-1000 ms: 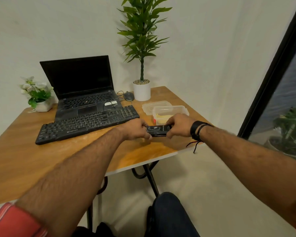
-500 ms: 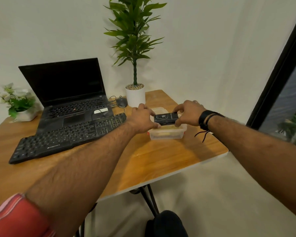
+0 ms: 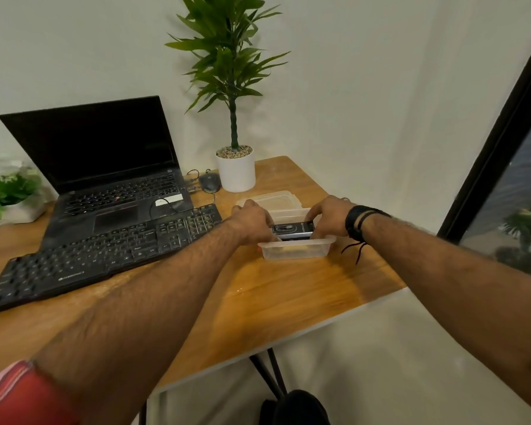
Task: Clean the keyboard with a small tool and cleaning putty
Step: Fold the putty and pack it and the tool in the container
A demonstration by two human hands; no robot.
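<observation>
A black external keyboard (image 3: 105,256) lies on the wooden table (image 3: 288,296) in front of an open black laptop (image 3: 105,167). To its right stands a clear plastic container (image 3: 295,251) with something yellowish inside. Over its open top, a small black tool case (image 3: 293,230) is gripped at both ends: my left hand (image 3: 253,222) on the left end, my right hand (image 3: 330,216) on the right end. The case sits low between the container's walls. My right wrist wears black bands.
The container's clear lid (image 3: 273,199) lies just behind it. A white pot with a tall green plant (image 3: 236,170) and a black mouse (image 3: 210,181) sit at the back. A small flowering plant (image 3: 6,191) stands far left. The table's front edge runs close to the container's right.
Both hands carried the black case from the table's near edge back and over the clear container, then lowered it into the opening. The view shifted closer to the table.
</observation>
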